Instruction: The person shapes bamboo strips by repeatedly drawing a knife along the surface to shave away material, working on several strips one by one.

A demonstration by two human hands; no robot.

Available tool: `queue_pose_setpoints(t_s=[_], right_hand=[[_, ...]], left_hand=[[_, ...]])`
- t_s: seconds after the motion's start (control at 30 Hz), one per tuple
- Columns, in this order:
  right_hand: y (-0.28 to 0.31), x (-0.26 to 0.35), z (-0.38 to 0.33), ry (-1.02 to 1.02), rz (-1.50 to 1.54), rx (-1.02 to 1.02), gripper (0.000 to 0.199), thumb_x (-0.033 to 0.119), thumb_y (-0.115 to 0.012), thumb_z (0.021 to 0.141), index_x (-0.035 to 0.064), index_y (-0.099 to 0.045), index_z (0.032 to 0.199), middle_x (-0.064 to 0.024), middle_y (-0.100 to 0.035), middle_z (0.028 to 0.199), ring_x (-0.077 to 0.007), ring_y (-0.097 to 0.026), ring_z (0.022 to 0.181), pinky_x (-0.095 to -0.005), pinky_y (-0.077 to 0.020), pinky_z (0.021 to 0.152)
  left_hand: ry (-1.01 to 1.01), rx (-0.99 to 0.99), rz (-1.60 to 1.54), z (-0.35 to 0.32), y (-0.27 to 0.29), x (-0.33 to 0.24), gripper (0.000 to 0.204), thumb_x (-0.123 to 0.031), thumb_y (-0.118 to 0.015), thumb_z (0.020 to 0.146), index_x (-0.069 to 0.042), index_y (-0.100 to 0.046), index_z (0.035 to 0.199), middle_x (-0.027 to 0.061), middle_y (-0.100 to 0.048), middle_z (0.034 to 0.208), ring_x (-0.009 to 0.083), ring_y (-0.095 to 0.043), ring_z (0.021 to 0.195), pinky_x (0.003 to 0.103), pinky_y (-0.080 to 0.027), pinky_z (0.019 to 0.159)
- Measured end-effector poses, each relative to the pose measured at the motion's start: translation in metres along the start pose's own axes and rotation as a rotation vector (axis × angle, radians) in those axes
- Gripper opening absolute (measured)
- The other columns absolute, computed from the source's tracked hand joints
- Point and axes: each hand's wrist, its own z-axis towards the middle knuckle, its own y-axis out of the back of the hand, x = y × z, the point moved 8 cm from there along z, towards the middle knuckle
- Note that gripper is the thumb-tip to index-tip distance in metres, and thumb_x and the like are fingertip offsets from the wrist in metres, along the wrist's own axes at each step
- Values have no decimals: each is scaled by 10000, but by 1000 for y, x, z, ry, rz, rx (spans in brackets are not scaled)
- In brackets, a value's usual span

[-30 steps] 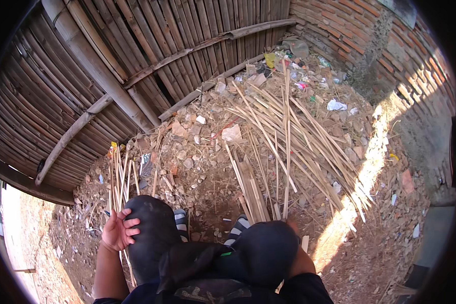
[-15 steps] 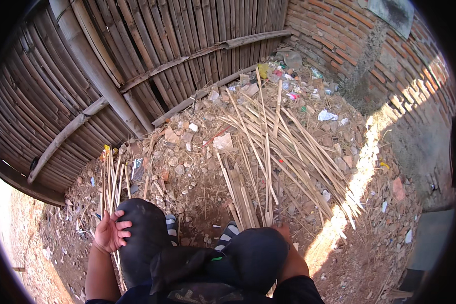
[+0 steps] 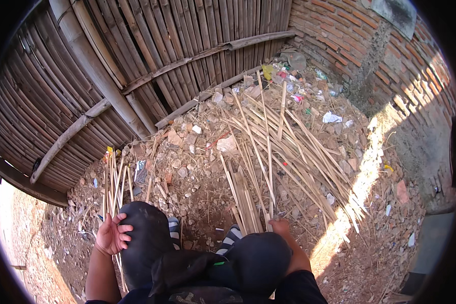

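Observation:
My left hand (image 3: 114, 234) rests against the outer side of my left knee (image 3: 144, 228), palm turned up and fingers apart, holding nothing. Past my right knee (image 3: 261, 253), my right hand (image 3: 280, 226) is low near the ground with its fingers curled closed. A thin dark shape stands above its fingertips, too small to name. Right beside that hand lie the near ends of a bundle of split bamboo strips (image 3: 244, 195). Long loose strips (image 3: 267, 142) stretch away from it. The knee partly hides my right wrist.
A larger heap of bamboo strips (image 3: 309, 152) spreads to the right. More strips (image 3: 115, 180) lie beyond my left knee. Stones and litter cover the dirt ground (image 3: 187, 167). A bamboo wall (image 3: 197, 30) and a brick wall (image 3: 334, 35) meet at the back.
My right hand has come up slightly and shows more beyond the knee. The left hand stays against the left knee. The whole view has shifted a little.

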Motion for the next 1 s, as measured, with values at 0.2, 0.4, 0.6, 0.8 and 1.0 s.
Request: queue_pose_setpoints(t_s=[0.2, 0.4, 0.6, 0.8, 1.0], right_hand=[[-2, -11, 20, 80, -82, -69, 413, 280, -792, 736, -4, -754, 1033, -234, -747, 939, -356, -731, 920, -436, -545, 861], [-22, -10, 24, 130, 122, 52, 381, 275, -794, 737, 7, -754, 1005, -223, -751, 918, -340, -732, 910, -436, -548, 861], [-29, -72, 58, 269, -139, -91, 385, 251, -815, 714, 3, -748, 1000, -203, -752, 947, -313, -730, 887, -432, -545, 869], [-36, -63, 38, 90, -150, 29, 692, 303, -817, 703, -80, -634, 1250, -339, -642, 1238, -446, -622, 1197, -446, -479, 1042], [-36, -102, 28, -13, 123, 119, 624, 286, -816, 699, -75, -652, 1181, -288, -704, 1121, -429, -685, 1065, -461, -521, 951]], left_hand=[[14, 29, -2, 7, -5, -1, 609, -564, -283, 1082, -98, -406, 1454, 308, -641, 1272, 448, -717, 1022, 560, -645, 730], [6, 44, -11, 4, -3, 1, 600, -552, -284, 1087, -98, -398, 1463, 311, -631, 1285, 450, -716, 1023, 563, -643, 747], [24, 49, -11, 14, -3, 0, 607, -558, -288, 1083, -101, -399, 1467, 311, -634, 1279, 449, -718, 1017, 567, -642, 743], [-2, 22, -6, 4, -4, 2, 611, -565, -285, 1081, -101, -415, 1458, 311, -640, 1268, 446, -723, 1002, 565, -644, 735], [10, 16, 24, 15, -12, 2, 614, -573, -286, 1078, -102, -428, 1445, 302, -656, 1242, 429, -735, 967, 547, -650, 705]])
